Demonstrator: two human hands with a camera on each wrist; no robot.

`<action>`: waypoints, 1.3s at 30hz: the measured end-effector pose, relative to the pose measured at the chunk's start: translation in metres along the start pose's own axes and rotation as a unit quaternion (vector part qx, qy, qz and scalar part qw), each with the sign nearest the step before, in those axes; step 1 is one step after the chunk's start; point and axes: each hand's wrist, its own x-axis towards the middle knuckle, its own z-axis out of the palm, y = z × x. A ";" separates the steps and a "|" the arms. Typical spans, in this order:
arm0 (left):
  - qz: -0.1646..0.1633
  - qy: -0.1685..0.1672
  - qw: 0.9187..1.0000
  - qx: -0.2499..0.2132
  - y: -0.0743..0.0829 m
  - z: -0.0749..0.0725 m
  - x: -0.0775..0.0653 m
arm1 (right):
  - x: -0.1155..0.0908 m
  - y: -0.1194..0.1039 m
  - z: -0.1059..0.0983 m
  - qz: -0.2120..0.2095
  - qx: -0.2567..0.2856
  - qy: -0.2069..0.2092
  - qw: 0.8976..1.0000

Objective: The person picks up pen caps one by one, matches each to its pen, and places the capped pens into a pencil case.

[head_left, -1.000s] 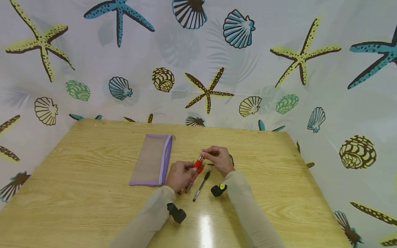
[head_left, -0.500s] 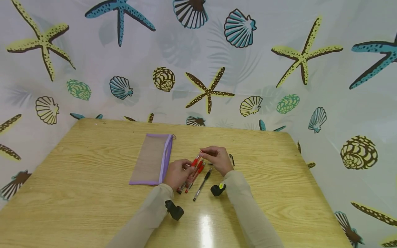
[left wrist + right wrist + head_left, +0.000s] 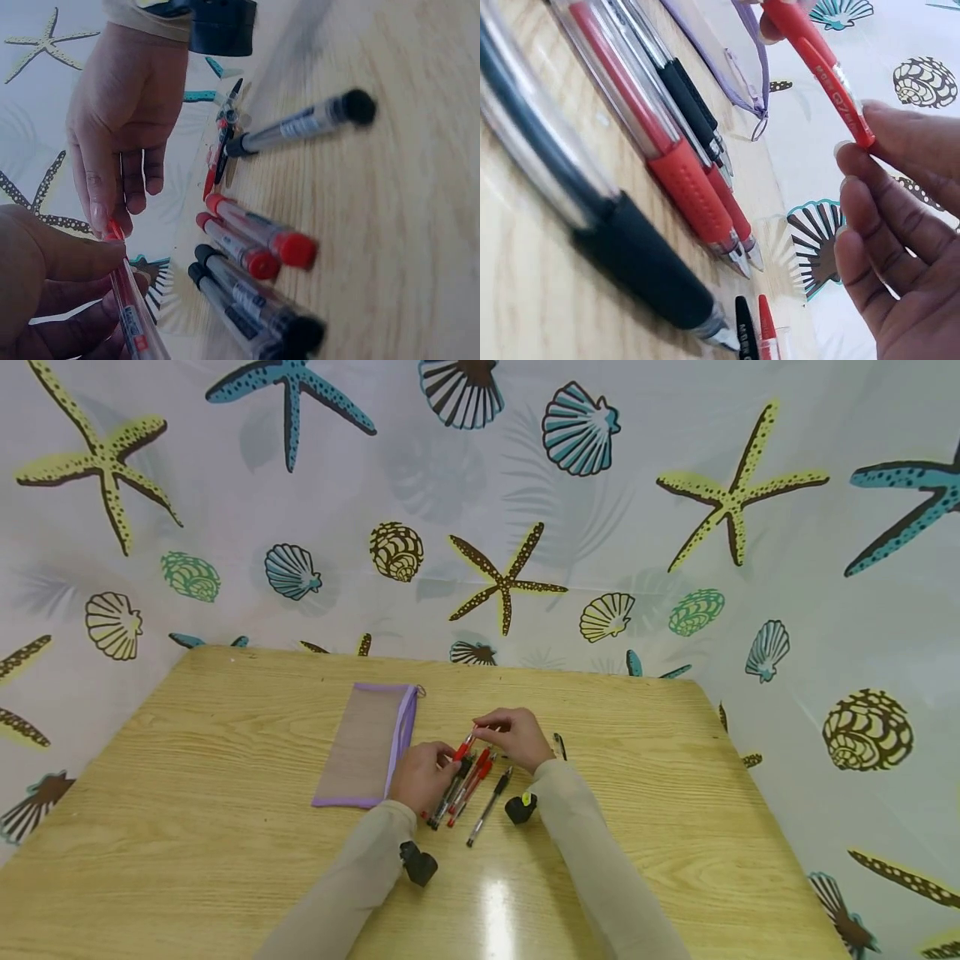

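Note:
Between my two hands a red gel pen (image 3: 463, 748) is held above the table, tilted. My left hand (image 3: 421, 777) grips its clear barrel (image 3: 137, 330), fingers curled round it in the left wrist view. My right hand (image 3: 519, 739) pinches the end of the red cap (image 3: 821, 75) between thumb and forefinger. Under the hands lie two red pens (image 3: 686, 195) and two black pens (image 3: 244, 300) side by side, uncapped in the right wrist view. Another black pen (image 3: 490, 807) lies just to their right. Its bare tip shows in the right wrist view.
A mesh zip pouch (image 3: 360, 747) with purple edges lies left of the pens. A black cap (image 3: 745, 326) and a red cap (image 3: 768, 319) lie beyond the pens. A dark slim piece (image 3: 560, 746) is right of my right hand. A patterned curtain (image 3: 337, 510) hangs behind.
Both hands have shifted a little to the left with the red pen, and more of the lying pens now shows. The pouch and lying pens have not visibly moved.

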 end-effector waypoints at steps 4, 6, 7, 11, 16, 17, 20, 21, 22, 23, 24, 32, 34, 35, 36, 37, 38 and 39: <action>-0.003 0.013 0.999 0.046 -0.002 -0.002 0.003 | 0.010 -0.002 0.001 0.008 -0.043 -0.039 0.998; -0.005 0.016 0.998 0.064 -0.002 -0.003 0.004 | 0.016 -0.003 0.002 0.008 -0.068 -0.061 0.996; -0.006 0.015 0.997 0.074 -0.002 -0.003 0.004 | 0.018 -0.003 0.002 0.006 -0.078 -0.072 0.994; -0.019 0.014 0.992 0.123 -0.004 -0.002 0.006 | 0.027 -0.004 0.004 0.008 -0.104 -0.115 0.988; -0.003 0.039 0.978 0.205 -0.007 0.002 0.010 | 0.035 -0.006 0.009 0.026 -0.117 -0.155 0.981; 0.004 0.044 0.975 0.219 -0.007 0.003 0.010 | 0.037 -0.006 0.010 0.030 -0.119 -0.160 0.979; 0.016 0.047 0.967 0.249 -0.008 0.004 0.011 | 0.041 -0.004 0.012 0.039 -0.122 -0.174 0.976; 0.017 0.045 0.966 0.253 -0.008 0.005 0.011 | 0.042 -0.004 0.013 0.041 -0.125 -0.178 0.975; 0.018 0.043 0.965 0.257 -0.008 0.005 0.012 | 0.043 -0.003 0.013 0.043 -0.127 -0.182 0.974; 0.018 0.042 0.965 0.259 -0.008 0.005 0.012 | 0.044 -0.003 0.014 0.045 -0.130 -0.185 0.973; 0.017 0.040 0.964 0.261 -0.008 0.006 0.013 | 0.045 -0.003 0.014 0.045 -0.134 -0.188 0.972; 0.007 0.026 0.965 0.261 -0.008 0.008 0.014 | 0.048 -0.004 0.017 0.053 -0.150 -0.206 0.966; 0.008 0.025 0.966 0.258 -0.008 0.008 0.014 | 0.048 -0.004 0.018 0.049 -0.154 -0.210 0.964; 0.008 0.024 0.966 0.257 -0.008 0.008 0.014 | 0.048 -0.004 0.017 0.048 -0.155 -0.211 0.964; 0.007 0.024 0.966 0.255 -0.008 0.008 0.014 | 0.048 -0.004 0.017 0.046 -0.156 -0.211 0.964; 0.008 0.024 0.967 0.254 -0.008 0.008 0.014 | 0.048 -0.004 0.017 0.045 -0.155 -0.210 0.964; 0.008 0.023 0.967 0.253 -0.008 0.008 0.014 | 0.048 -0.004 0.017 0.046 -0.153 -0.209 0.965; 0.009 0.023 0.968 0.251 -0.008 0.008 0.013 | 0.048 -0.003 0.017 0.047 -0.152 -0.208 0.965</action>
